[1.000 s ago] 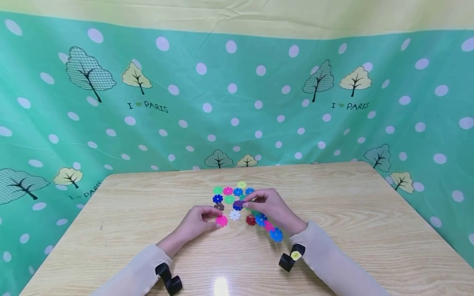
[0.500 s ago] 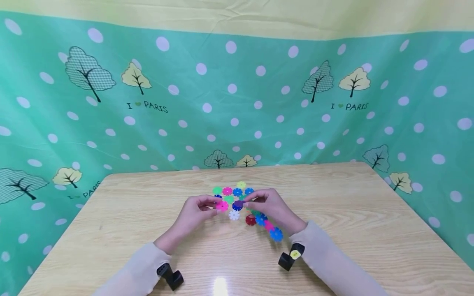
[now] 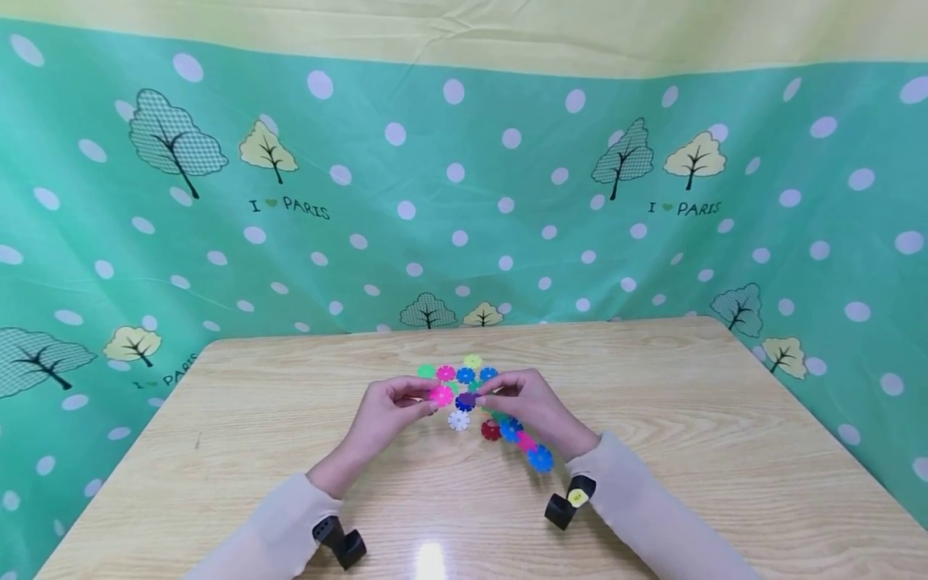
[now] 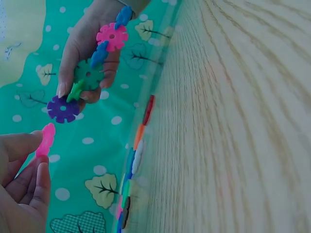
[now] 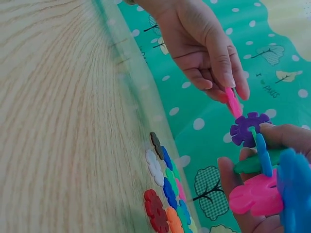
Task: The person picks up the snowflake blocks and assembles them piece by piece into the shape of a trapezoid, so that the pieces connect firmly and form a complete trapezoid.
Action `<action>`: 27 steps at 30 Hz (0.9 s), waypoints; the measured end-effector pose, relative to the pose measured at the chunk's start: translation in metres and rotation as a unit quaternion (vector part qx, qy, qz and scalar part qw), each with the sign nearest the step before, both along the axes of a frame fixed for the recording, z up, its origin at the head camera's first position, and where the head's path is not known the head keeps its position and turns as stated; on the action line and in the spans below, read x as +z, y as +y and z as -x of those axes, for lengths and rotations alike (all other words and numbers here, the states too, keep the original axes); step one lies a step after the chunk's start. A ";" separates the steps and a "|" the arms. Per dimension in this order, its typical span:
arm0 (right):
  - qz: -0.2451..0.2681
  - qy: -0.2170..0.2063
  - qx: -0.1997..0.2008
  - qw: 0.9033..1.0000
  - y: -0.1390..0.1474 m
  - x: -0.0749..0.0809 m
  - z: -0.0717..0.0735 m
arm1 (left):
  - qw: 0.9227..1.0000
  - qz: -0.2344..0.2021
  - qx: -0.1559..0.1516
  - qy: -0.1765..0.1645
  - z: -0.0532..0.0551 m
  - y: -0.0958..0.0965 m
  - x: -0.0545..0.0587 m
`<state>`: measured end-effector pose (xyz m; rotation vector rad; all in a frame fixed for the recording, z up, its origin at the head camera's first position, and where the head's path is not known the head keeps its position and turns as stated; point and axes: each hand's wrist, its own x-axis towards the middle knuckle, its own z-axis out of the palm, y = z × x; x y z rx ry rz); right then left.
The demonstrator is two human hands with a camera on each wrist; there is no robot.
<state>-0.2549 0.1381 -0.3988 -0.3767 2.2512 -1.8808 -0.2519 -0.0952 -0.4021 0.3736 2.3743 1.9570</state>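
Note:
My left hand point(image 3: 384, 423) pinches a bright pink notched snowflake disc point(image 3: 441, 395) between thumb and fingers, above the table. My right hand point(image 3: 532, 407) holds a chain of interlocked snowflake discs. Its end is a purple disc point(image 5: 249, 129), followed by lime, green point(image 4: 89, 74), blue, pink point(image 4: 112, 37) and blue discs. The pink disc stands edge-on beside the purple one's rim; a narrow gap shows in the left wrist view, while they overlap in the right wrist view. The chain slants down toward the right wrist, and my right fingers hide part of it in the head view.
Loose snowflake discs lie on the wooden table point(image 3: 304, 419) beneath and behind the hands, among them white point(image 3: 459, 420), dark red point(image 3: 490, 430), yellow point(image 3: 473, 362) and several blue and green ones. A green dotted cloth point(image 3: 449, 234) hangs behind the table.
My left hand has lifted the pink disc off the table and carried it up and slightly right, close to the purple disc. The right hand and its chain have stayed almost still.

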 end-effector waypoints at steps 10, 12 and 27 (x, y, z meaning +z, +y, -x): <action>-0.007 -0.001 -0.005 1.000 0.000 -0.001 0.001 | 1.000 -0.003 0.012 -0.001 -0.001 0.005 0.002; -0.009 0.000 -0.006 1.000 0.000 -0.001 0.001 | 1.000 -0.003 0.012 0.002 -0.001 0.006 0.001; -0.031 0.018 -0.002 0.999 -0.001 -0.002 0.001 | 1.000 -0.013 0.013 -0.006 -0.002 0.015 0.000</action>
